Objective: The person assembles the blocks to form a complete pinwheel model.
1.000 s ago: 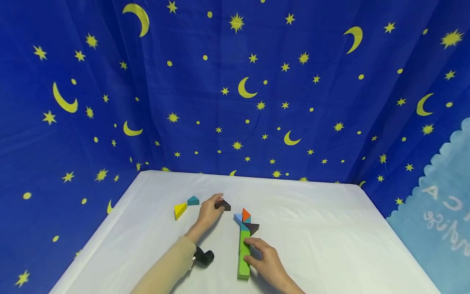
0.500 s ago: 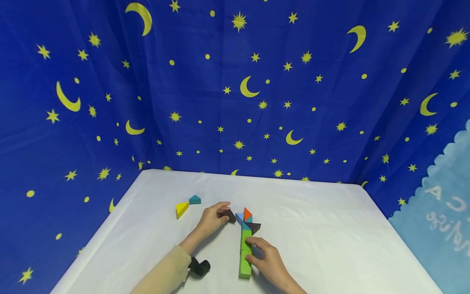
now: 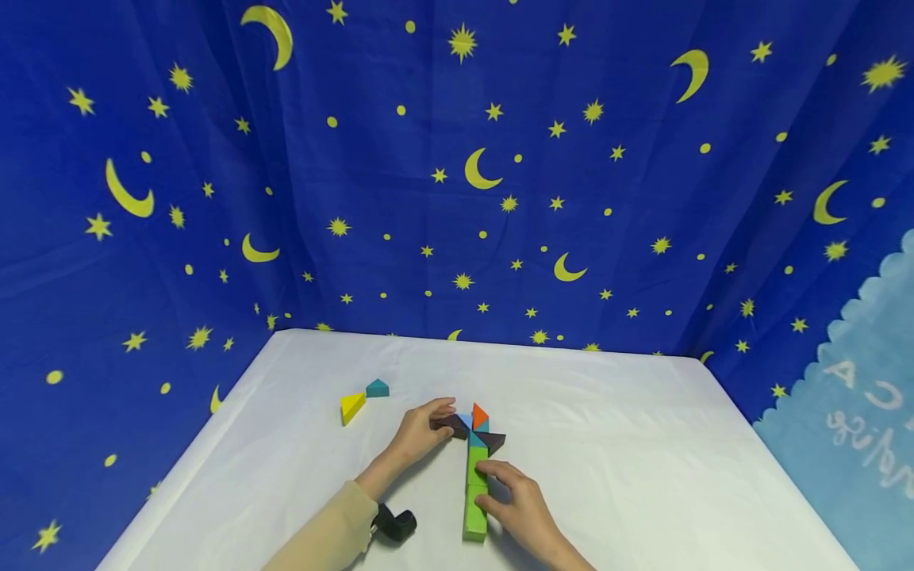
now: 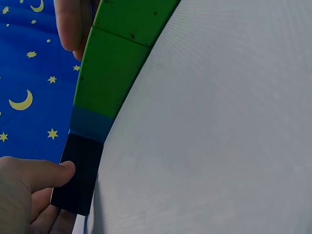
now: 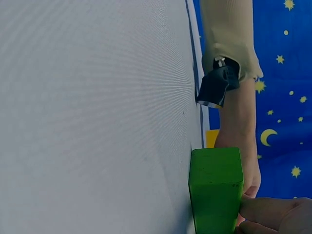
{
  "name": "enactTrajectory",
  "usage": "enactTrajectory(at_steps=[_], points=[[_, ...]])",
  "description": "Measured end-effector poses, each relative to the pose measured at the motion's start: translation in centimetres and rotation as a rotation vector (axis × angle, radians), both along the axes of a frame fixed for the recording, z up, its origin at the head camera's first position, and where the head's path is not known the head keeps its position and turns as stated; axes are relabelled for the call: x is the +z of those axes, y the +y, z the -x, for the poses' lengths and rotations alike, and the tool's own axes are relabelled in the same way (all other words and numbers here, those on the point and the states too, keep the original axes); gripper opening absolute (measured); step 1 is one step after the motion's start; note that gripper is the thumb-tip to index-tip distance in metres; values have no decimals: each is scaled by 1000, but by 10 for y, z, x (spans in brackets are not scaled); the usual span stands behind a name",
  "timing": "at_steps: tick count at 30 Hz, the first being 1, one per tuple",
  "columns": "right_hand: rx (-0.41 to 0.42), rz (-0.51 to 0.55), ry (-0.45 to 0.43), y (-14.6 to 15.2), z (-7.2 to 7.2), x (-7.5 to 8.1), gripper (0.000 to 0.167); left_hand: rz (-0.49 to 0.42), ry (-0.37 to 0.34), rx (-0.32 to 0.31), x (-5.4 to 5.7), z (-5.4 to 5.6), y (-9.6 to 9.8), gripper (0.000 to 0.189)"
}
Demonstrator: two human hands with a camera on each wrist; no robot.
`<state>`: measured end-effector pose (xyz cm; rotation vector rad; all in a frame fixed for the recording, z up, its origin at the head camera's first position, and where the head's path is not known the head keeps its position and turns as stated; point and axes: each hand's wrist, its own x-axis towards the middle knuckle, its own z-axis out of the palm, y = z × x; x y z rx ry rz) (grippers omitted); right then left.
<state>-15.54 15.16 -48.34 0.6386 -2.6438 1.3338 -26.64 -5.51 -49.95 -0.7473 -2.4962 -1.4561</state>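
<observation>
My left hand [image 3: 414, 434] holds a dark brown triangular block [image 3: 458, 427] against the left side of a row of blocks. In the left wrist view, the thumb [image 4: 61, 173] lies on this block's dark face, close to a blue block. Two green blocks [image 3: 474, 514] stand end to end in the lower row, and my right hand [image 3: 524, 511] touches their right side with thumb and index finger. Above them sit a blue triangle [image 3: 476, 439], a light blue piece [image 3: 466, 419], an orange triangle [image 3: 480, 415] and a second dark triangle [image 3: 494, 441] pointing right.
A yellow triangular block [image 3: 352, 408] and a teal triangular block [image 3: 378, 388] lie to the left on the white table [image 3: 628, 444]. A black camera mount [image 3: 395, 523] hangs at the left wrist. Blue curtains [image 3: 400, 190] with moons and stars surround the table.
The left hand has brought the dark triangle right and toward me, from apart to right beside the blue pieces. The right hand stays at the green blocks.
</observation>
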Motion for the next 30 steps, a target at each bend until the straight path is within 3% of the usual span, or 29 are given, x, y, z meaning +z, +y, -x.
enactTrajectory(at_steps=[14,21,26,30], points=[[7,1,21,-3,0,0,41,13,-9,4,-2,1,0,47],[3,-4,-11,-2,0,1,42,-42,7,-4,11,1,-9,47],[-4,-4,-18,-1,0,1,42,-106,24,133,31,9,-33,45],[-4,1,-9,-1,-1,0,42,-106,28,277,38,20,-65,42]])
